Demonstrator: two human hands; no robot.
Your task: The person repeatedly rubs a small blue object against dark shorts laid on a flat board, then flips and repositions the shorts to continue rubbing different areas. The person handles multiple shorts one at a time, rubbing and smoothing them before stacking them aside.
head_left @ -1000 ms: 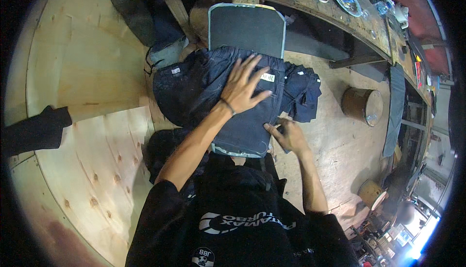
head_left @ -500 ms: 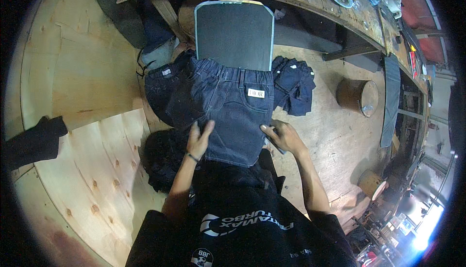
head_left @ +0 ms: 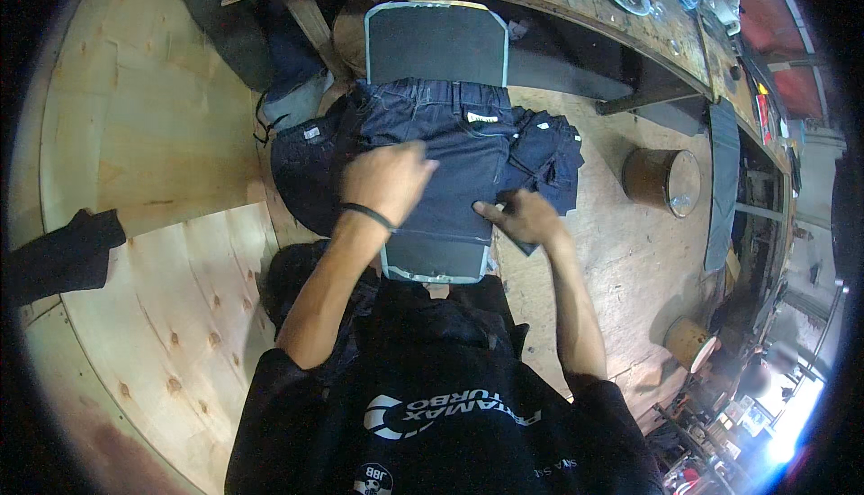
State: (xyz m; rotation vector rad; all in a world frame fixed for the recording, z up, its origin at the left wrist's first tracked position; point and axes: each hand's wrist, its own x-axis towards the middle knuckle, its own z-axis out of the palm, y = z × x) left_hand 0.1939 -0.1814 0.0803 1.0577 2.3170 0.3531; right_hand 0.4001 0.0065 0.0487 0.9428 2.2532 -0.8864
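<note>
Pressing flat on dark jeans [head_left: 454, 148], left hand [head_left: 385, 180]; right hand [head_left: 526, 219] seemingly pinching hem.

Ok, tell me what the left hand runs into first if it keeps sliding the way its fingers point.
The left hand lies flat on the dark blue garment, fingers pointing up and right. Straight on, it probably meets the white tag near the waistband first, though the exact line is hard to judge.

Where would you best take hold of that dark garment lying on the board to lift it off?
Probably the gathered waistband of the dark garment, from the far end: it is the thickest edge and lies bare, while the left hand and right hand press the near part.
</note>
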